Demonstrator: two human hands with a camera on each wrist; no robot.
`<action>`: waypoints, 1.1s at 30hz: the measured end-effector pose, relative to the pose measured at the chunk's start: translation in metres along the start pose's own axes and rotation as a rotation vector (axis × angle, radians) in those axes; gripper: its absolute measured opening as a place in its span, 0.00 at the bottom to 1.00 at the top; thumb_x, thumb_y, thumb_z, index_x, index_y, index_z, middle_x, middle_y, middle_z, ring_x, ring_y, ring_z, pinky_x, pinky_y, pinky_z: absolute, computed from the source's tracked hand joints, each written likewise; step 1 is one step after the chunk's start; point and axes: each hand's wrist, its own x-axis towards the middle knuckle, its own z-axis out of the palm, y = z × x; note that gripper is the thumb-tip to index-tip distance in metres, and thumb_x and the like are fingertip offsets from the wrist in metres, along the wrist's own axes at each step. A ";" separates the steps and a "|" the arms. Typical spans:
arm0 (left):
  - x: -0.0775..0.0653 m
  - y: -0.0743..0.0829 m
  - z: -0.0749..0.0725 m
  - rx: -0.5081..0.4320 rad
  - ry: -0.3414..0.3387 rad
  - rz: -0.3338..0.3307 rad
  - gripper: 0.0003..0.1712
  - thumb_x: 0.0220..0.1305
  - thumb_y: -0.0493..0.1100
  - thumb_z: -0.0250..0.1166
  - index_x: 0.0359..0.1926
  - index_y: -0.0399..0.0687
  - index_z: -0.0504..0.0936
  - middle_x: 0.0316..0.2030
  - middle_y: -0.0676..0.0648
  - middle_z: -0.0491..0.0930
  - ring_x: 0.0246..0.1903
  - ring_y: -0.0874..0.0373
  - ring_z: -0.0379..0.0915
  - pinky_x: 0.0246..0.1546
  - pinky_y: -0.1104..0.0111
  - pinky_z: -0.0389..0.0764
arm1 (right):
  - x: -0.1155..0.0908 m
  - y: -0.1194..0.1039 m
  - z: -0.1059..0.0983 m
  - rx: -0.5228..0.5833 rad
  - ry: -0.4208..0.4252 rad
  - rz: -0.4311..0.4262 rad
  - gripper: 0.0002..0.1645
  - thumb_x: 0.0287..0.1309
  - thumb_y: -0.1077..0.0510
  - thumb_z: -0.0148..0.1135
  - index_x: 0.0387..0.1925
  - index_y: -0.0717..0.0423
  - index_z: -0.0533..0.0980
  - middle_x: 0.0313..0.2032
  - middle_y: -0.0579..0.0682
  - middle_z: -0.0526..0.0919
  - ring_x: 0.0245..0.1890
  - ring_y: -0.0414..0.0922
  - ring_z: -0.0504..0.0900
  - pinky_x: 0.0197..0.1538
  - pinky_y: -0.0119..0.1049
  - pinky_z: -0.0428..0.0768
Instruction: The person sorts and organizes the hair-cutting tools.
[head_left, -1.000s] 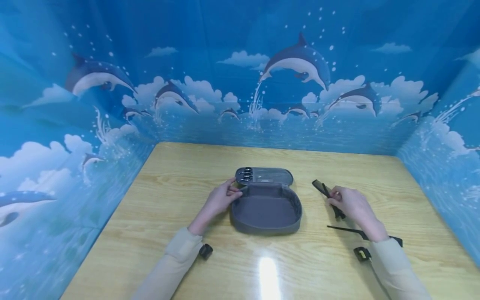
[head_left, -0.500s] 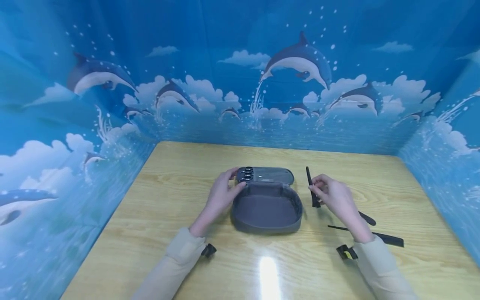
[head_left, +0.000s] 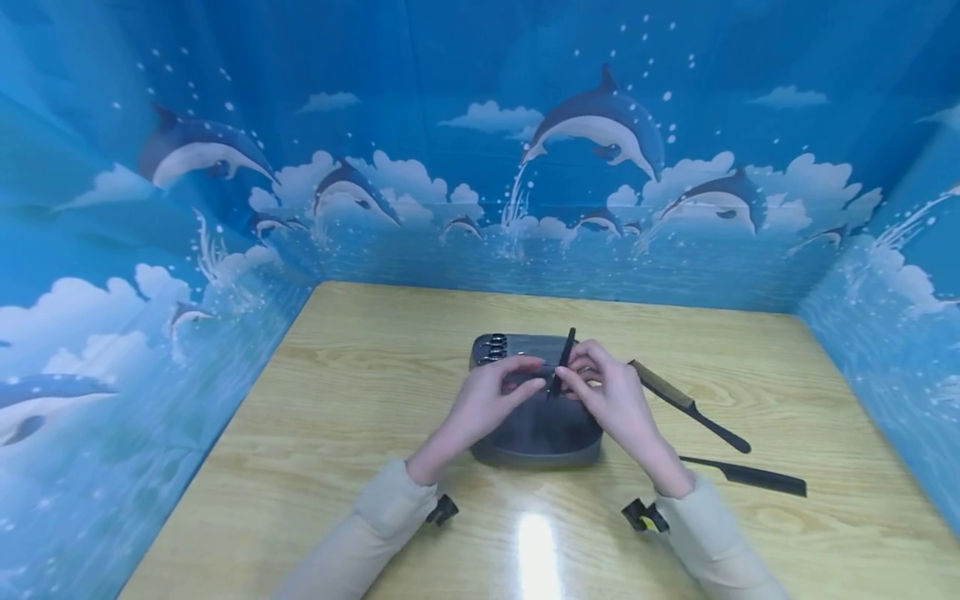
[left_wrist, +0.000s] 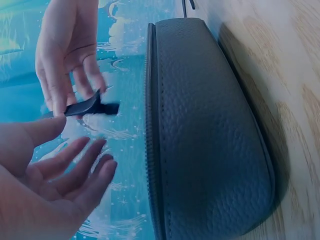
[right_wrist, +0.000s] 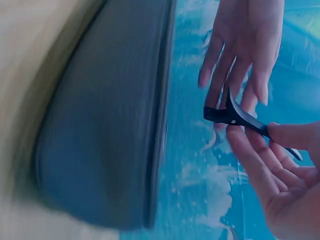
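My right hand pinches a black hair clip between thumb and fingers. The clip's two flared levers point toward my left hand. That hand has its fingers spread loosely close to the clip; whether it touches the clip I cannot tell. Both hands are above the unzipped dark grey case, hiding much of its inside. Its raised lid lies back at the far side, with several scissors tucked in its left end. The leathery side of the case fills the middle of the left wrist view.
To the right of the case lie two black combs on the wooden table: a comb with a handle and, nearer, a tail comb. A blue dolphin-print curtain surrounds the table's back and sides.
My right hand has picked the clip up from beside the handled comb and carried it left over the case. My left hand has left the case's edge and come across toward it.
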 end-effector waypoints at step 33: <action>0.000 -0.004 -0.009 0.046 0.081 0.099 0.07 0.63 0.42 0.74 0.42 0.50 0.89 0.39 0.51 0.89 0.36 0.62 0.87 0.36 0.77 0.84 | -0.005 0.006 0.011 0.392 0.049 0.053 0.13 0.64 0.64 0.68 0.46 0.66 0.76 0.35 0.62 0.85 0.35 0.58 0.88 0.42 0.50 0.87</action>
